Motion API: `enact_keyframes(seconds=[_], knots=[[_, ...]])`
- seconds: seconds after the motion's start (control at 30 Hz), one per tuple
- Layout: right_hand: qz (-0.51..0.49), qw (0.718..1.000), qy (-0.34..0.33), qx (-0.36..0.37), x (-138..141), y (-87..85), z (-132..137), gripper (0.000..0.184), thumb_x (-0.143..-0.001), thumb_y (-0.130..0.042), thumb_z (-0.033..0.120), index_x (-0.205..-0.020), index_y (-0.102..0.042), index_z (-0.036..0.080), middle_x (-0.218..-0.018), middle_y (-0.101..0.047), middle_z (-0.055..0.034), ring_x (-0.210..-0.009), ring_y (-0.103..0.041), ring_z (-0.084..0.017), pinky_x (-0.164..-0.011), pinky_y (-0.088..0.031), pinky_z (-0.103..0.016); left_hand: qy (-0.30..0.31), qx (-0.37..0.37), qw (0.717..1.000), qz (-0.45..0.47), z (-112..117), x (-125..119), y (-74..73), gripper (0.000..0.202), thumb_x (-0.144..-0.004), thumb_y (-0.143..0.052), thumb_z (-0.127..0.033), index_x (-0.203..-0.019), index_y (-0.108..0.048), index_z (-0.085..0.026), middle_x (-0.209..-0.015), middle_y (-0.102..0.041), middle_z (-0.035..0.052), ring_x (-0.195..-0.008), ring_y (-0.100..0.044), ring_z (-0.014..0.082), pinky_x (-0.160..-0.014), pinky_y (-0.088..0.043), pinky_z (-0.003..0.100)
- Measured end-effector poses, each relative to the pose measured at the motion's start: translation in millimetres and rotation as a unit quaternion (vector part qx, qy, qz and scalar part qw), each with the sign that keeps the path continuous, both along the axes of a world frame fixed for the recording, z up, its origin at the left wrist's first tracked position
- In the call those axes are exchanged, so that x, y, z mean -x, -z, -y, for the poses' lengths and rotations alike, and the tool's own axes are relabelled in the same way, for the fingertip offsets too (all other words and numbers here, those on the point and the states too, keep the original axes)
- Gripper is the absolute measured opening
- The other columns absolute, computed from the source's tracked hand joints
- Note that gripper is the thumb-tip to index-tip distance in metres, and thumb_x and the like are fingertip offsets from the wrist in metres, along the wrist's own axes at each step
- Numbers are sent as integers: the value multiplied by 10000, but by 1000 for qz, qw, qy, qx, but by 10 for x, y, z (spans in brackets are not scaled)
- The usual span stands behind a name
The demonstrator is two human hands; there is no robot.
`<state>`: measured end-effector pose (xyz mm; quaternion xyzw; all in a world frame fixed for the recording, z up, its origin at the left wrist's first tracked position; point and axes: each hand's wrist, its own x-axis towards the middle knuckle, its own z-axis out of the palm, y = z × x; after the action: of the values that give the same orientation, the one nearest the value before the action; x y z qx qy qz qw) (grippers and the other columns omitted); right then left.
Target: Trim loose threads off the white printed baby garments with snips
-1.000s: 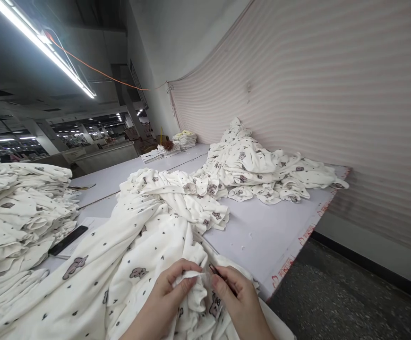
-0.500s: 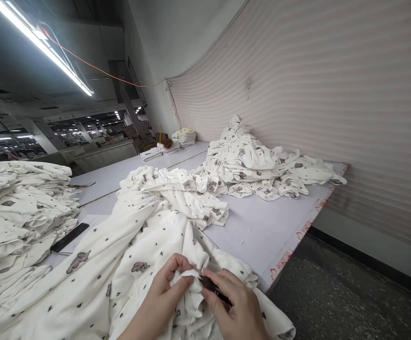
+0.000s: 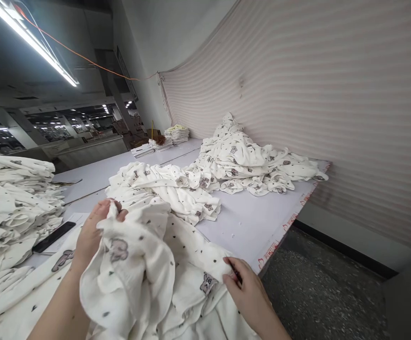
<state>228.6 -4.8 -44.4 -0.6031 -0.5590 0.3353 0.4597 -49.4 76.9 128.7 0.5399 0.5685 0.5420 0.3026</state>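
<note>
My left hand point(image 3: 97, 229) is closed on a white bear-print garment point(image 3: 131, 274), lifting a bunched part of it above the cloth on the table. The raised part hangs down in loose folds. My right hand point(image 3: 250, 293) is closed around small dark thread snips point(image 3: 237, 273), mostly hidden by the fingers. Its thumb and fingertips are at the edge of the same white cloth; whether they also pinch it I cannot tell. More of the printed cloth spreads beneath both hands.
Heaped printed garments point(image 3: 241, 160) lie farther back on the table point(image 3: 241, 226). At the left stands a tall pile of white garments point(image 3: 10, 203), beside a black phone point(image 3: 55, 236) on paper. Folded stacks point(image 3: 175, 134) sit at the far end. A striped cloth sheet point(image 3: 297, 85) hangs along the right.
My left hand has moved up and left, raising a bunched part of the garment. My right hand has moved right, away from the left, still holding the snips.
</note>
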Motion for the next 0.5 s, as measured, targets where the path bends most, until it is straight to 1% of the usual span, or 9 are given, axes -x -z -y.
enact_keyframes(seconds=[0.1, 0.13, 0.17, 0.2, 0.23, 0.27, 0.33, 0.43, 0.5], knots=[[22, 999, -12, -21, 65, -111, -41, 171, -856, -506, 285, -776, -629, 196, -787, -642, -51, -751, -607, -224, -676, -463, -300, 147, 86, 983, -73, 48, -279, 106, 278, -754, -674, -481, -772, -657, -204, -689, -680, 0, -552, -612, 171, -526, -508, 288], [19, 999, -13, -25, 93, -176, -58, 207, -875, -490, 307, -748, -611, 197, -755, -630, -42, -731, -600, -215, -656, -457, -287, 201, 116, 966, -113, 102, -449, 184, 238, -697, -751, -413, -780, -707, -194, -752, -717, 37, -604, -648, 213, -547, -521, 319], [10, 999, -16, -30, 114, -243, -76, 224, -889, -480, 325, -753, -604, 198, -750, -627, -35, -724, -598, -204, -647, -456, -273, 270, 127, 935, -194, 160, -631, 271, 231, -726, -732, -382, -893, -733, -222, -912, -733, 54, -720, -673, 247, -615, -532, 347], [-6, 999, -24, -37, 126, -303, -91, 228, -899, -477, 339, -774, -606, 199, -764, -631, -30, -734, -599, -194, -651, -459, -260, 316, 105, 907, -257, 212, -806, 356, 272, -719, -738, -346, -970, -734, -242, -976, -726, 61, -809, -670, 279, -673, -527, 372], [-29, 998, -35, -44, 125, -351, -103, 231, -908, -475, 351, -795, -611, 201, -776, -637, -26, -744, -601, -186, -658, -463, -248, 341, 95, 892, -279, 250, -956, 432, 213, -717, -730, -296, -923, -745, -244, -923, -721, 53, -832, -657, 291, -703, -511, 380], [-59, 996, -44, -49, 111, -380, -110, 233, -912, -475, 365, -826, -618, 202, -791, -643, -25, -754, -605, -181, -668, -468, -241, 355, 80, 883, -298, 270, -1070, 492, 137, -745, -681, -250, -865, -747, -242, -873, -703, 45, -827, -644, 288, -720, -495, 381], [-119, 991, -35, -48, 54, -377, -104, 246, -907, -484, 400, -917, -625, 199, -849, -653, -39, -788, -614, -185, -694, -479, -242, 345, 61, 889, -295, 260, -1167, 558, 144, -788, -579, -194, -746, -714, -223, -814, -648, 42, -801, -620, 271, -730, -475, 376], [-134, 990, 45, -17, -14, -257, -58, 317, -861, -528, 448, -1043, -589, 195, -859, -629, -44, -750, -611, -191, -676, -487, -257, 316, 47, 907, -275, 192, -1033, 556, 159, -842, -514, -229, -766, -652, -214, -1125, -585, 74, -1004, -578, 273, -850, -464, 367], [-104, 992, 75, 4, 10, -171, -28, 401, -786, -619, 438, -1113, -559, 213, -840, -614, -30, -711, -601, -198, -630, -481, -262, 315, 61, 928, -191, 177, -857, 545, 108, -849, -542, -274, -777, -596, -215, -1295, -520, 70, -1175, -505, 271, -947, -429, 349]])
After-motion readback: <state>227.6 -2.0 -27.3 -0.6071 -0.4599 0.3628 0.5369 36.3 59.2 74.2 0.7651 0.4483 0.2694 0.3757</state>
